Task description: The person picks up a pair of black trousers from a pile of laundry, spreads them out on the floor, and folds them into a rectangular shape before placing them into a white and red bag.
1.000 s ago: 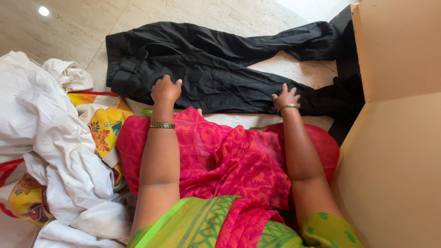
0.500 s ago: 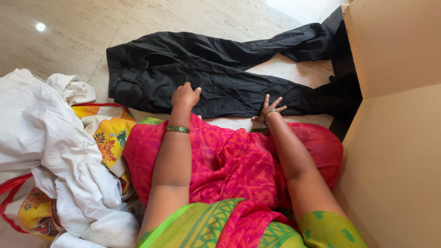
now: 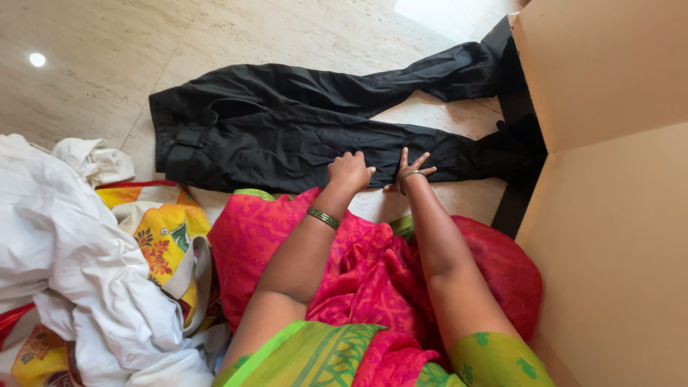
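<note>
Black trousers [image 3: 287, 129]: spread flat on the floor, waistband toward the left, both legs running right to the foot of the cardboard box.
Left hand [image 3: 349, 170]: arm stretched forward, knuckles up, fingers curled into a loose fist that presses on the near trouser leg; whether it pinches any cloth I cannot tell.
Right hand [image 3: 410, 169]: just beside the left, wrist bent, fingers spread wide and let go, fingertips resting on the lower edge of the same leg.
Bangles: a thin one on each wrist.
Floor [image 3: 107, 64]: pale polished stone tiles, a lamp reflected near the far left corner.
Cardboard box [image 3: 609, 179]: tall, open, plain brown, along the right edge.
White cloth pile [image 3: 64, 236]: heaped at the near left over a yellow flowered bag [image 3: 161, 229].
Lap: pink patterned fabric with green trim.
</note>
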